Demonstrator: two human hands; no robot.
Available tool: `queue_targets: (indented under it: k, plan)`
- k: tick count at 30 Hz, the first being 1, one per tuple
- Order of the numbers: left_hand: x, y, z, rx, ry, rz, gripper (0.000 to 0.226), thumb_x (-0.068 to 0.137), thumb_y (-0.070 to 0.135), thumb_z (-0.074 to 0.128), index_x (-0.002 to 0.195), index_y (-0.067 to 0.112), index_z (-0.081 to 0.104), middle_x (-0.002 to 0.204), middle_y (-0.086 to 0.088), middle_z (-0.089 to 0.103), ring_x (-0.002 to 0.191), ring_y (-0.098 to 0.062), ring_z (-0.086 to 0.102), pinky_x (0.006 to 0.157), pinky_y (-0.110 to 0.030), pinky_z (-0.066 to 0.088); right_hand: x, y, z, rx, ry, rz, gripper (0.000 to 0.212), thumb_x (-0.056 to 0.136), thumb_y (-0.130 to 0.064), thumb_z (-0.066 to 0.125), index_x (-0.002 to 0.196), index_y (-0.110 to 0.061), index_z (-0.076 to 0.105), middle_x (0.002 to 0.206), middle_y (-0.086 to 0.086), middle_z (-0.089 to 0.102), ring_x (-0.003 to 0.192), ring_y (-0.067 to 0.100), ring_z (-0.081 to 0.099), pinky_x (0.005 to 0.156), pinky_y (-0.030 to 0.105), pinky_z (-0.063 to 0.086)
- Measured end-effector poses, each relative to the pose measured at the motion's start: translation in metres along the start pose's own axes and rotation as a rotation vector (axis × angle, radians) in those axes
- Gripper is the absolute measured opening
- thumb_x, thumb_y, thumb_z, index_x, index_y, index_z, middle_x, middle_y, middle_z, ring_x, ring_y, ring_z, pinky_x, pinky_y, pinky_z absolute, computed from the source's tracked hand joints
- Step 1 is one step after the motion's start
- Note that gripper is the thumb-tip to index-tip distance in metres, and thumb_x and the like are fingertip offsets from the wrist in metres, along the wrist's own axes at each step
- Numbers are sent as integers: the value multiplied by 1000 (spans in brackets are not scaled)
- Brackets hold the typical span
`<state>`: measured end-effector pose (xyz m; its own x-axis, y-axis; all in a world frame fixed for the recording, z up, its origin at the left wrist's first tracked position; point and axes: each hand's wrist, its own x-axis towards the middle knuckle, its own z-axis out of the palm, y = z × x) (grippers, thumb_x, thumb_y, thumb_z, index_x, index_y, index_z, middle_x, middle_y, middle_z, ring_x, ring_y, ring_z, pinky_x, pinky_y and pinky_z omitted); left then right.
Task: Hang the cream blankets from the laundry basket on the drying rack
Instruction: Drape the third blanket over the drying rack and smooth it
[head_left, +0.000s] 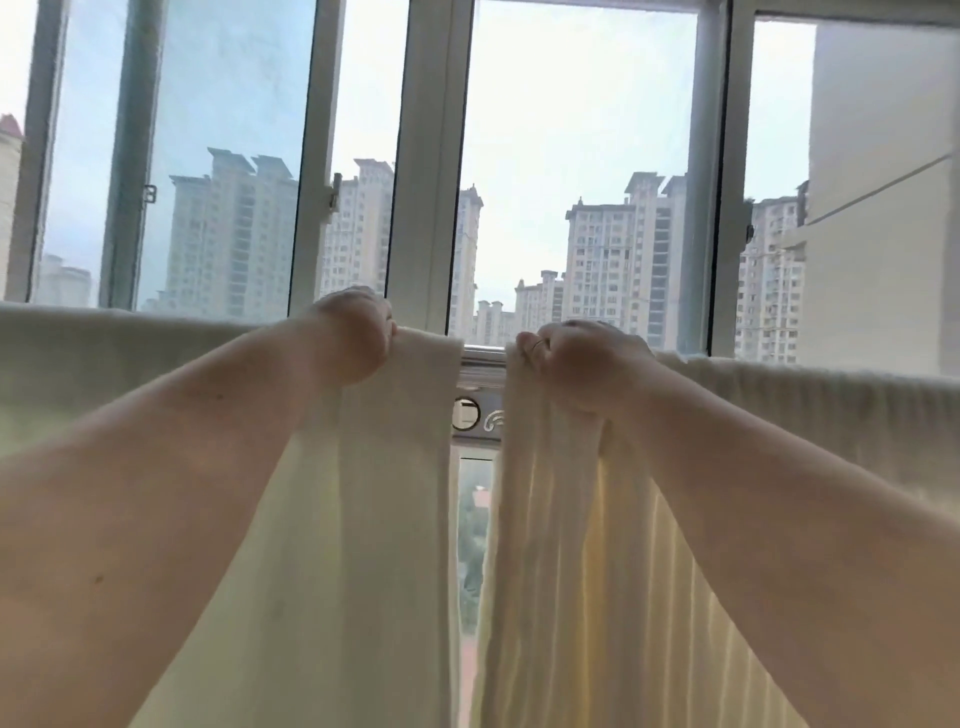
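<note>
Two cream blankets hang side by side over the drying rack's metal bar (483, 355), which shows only in the narrow gap between them. My left hand (353, 335) is closed on the top right corner of the smooth left blanket (384, 519). My right hand (576, 364) grips the bunched top left edge of the ribbed right blanket (623, 571). Both forearms reach forward from the lower corners. The laundry basket is not in view.
Tall sliding windows with white frames (431, 182) stand just behind the rack, with high-rise buildings outside. A white wall (883, 208) fills the upper right. A grey panel with a round button (467, 414) sits under the bar in the gap.
</note>
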<state>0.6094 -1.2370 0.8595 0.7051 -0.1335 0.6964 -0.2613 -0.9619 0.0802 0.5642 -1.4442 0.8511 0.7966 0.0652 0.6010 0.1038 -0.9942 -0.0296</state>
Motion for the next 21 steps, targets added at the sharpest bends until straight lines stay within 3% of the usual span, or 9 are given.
queue_targets:
  k: [4, 6, 8, 10, 13, 16, 21]
  plan:
    - [4, -31, 1, -50, 71, 14, 32, 97, 19, 36, 111, 0, 58, 125, -20, 51, 117, -31, 47, 97, -33, 34, 6, -29, -3, -10, -48, 57, 46, 101, -41, 23, 123, -16, 55, 132, 7, 54, 123, 25, 45, 106, 41, 31]
    - [2, -44, 4, -49, 73, 7, 33, 97, 32, 33, 107, 11, 56, 121, -15, 56, 111, -30, 50, 89, -36, 36, 10, -44, -6, -80, -125, 79, 41, 100, -36, 34, 125, -13, 55, 134, 8, 52, 125, 25, 43, 104, 34, 28]
    - [0, -54, 9, -48, 36, -3, 39, 96, 45, 28, 107, 20, 55, 121, -11, 60, 109, -29, 52, 83, -37, 34, 13, -54, -7, -111, -161, 67, 43, 98, -41, 38, 126, -12, 55, 135, 8, 51, 126, 25, 42, 99, 33, 28]
    - [1, -62, 12, -32, 14, -1, 44, 95, 49, 24, 111, 23, 55, 125, -7, 59, 113, -28, 52, 89, -40, 34, 16, -68, -3, -70, -137, 39, 46, 98, -44, 34, 123, -12, 56, 132, 6, 53, 124, 25, 44, 93, 33, 28]
    - [4, -66, 12, -31, -9, 5, 44, 95, 49, 22, 113, 25, 55, 130, -5, 57, 117, -27, 50, 98, -43, 34, 29, -94, 8, -22, -71, 29, 35, 99, -32, 34, 119, -14, 57, 129, 7, 54, 121, 27, 47, 100, 40, 31]
    - [6, -66, 11, -33, -8, 40, 43, 96, 45, 22, 111, 23, 56, 130, -6, 57, 116, -26, 50, 98, -41, 36, 41, -116, 19, -34, -16, -33, 32, 95, -21, 32, 114, -17, 58, 121, 4, 58, 112, 26, 52, 86, 43, 37]
    - [7, -70, 9, -49, 5, 53, 41, 97, 42, 24, 110, 21, 57, 128, -7, 58, 116, -27, 50, 99, -40, 37, 45, -114, 23, -75, 20, -74, 34, 99, -26, 30, 116, -19, 58, 128, 3, 56, 121, 28, 49, 98, 54, 33]
